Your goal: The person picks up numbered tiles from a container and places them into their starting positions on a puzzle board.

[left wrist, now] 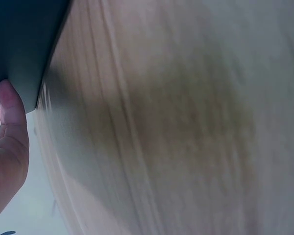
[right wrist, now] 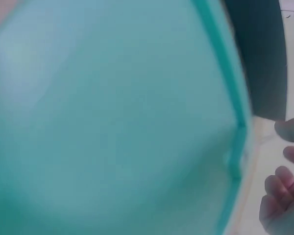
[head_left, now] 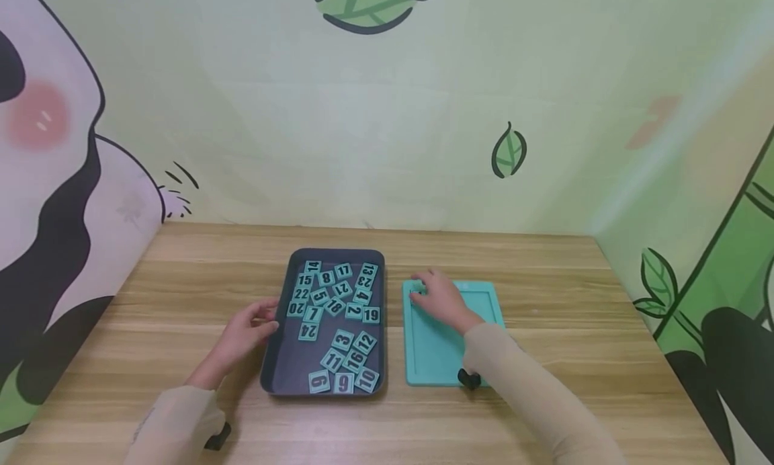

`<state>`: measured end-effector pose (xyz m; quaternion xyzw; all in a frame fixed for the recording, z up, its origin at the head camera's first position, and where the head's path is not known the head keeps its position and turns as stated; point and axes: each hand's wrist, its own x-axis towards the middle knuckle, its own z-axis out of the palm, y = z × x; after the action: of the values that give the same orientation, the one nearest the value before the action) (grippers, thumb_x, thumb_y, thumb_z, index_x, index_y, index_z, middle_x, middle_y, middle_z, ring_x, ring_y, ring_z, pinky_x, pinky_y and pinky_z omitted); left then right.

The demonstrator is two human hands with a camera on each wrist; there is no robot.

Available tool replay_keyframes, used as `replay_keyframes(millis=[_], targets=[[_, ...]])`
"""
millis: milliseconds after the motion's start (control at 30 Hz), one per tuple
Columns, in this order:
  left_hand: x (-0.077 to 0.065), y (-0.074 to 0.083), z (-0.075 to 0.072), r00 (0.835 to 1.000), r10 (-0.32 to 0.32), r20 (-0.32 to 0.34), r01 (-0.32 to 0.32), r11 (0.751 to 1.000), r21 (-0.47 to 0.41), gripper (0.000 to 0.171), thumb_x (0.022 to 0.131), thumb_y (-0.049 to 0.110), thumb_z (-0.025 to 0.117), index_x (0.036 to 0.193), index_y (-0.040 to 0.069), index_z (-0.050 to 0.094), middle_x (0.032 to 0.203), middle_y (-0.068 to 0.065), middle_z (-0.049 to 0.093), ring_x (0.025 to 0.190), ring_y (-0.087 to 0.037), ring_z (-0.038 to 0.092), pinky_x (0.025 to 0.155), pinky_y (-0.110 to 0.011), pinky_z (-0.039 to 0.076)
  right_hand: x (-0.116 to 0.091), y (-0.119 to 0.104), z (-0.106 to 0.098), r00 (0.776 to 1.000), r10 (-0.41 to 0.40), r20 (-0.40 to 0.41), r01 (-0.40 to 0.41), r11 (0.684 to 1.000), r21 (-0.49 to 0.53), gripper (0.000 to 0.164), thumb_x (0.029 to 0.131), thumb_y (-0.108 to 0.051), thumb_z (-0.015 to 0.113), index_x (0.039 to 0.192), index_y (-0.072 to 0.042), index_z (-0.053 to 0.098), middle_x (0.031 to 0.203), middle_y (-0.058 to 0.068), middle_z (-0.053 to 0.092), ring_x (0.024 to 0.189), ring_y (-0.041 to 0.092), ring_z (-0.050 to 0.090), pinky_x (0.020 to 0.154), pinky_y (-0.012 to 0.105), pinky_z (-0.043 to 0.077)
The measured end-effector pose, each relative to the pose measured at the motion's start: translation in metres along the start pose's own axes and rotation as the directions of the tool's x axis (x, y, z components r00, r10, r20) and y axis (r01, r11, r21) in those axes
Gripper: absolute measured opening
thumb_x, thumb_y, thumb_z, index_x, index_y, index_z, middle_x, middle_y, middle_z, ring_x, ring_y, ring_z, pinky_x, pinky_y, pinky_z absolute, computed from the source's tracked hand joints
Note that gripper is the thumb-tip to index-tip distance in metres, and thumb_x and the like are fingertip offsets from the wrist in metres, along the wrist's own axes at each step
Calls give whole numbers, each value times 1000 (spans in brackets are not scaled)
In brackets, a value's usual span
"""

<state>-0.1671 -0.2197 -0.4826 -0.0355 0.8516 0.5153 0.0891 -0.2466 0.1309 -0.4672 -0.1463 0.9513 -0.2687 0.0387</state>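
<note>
A dark tray lies on the table and holds several teal square tiles marked with numbers. My left hand is at the tray's left side, and a fingertip touches the outer wall in the left wrist view. To the right of the tray lies a teal board with a raised rim. My right hand is over its upper left corner, fingers bent near the rim. No object shows between the visible fingers in the right wrist view. The head view hides what is under that hand.
Both things lie on a wood-grain table, with a narrow strip of table between tray and board. Behind the table stands a pale green wall with painted leaves and a cartoon panda at the left.
</note>
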Motion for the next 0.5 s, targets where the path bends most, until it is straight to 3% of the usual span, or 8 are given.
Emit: replay_keyframes(millis=[133,300,500], targets=[[1,0,-1,1000,11,4,-11,1000,-5,43,87,6,48,129,3,40,109,-21,49,100,-29,54,75,-33,52,4,-7,-3,1000,8,-8,-8,1000,-6,30,83,-19,58,111,-8,57,105,11,51,96,24,53,76,37,48],[1,-1,-1,1000,15,8,-15,1000,-16,43,87,5,49,129,2,40,108,-21,49,98,-28,55,74,-33,52,8,-13,-7,1000,21,-9,-20,997,69,29,84,-15,57,111,-8,57,104,10,52,93,22,52,74,34,48],[2,-3,0,1000,4,5,-4,1000,-16,43,87,5,48,129,4,40,109,-19,49,99,-29,54,75,-34,52,12,-29,-11,999,-37,-17,40,988,146,29,82,-11,58,111,-5,58,104,13,56,85,20,51,70,31,47]])
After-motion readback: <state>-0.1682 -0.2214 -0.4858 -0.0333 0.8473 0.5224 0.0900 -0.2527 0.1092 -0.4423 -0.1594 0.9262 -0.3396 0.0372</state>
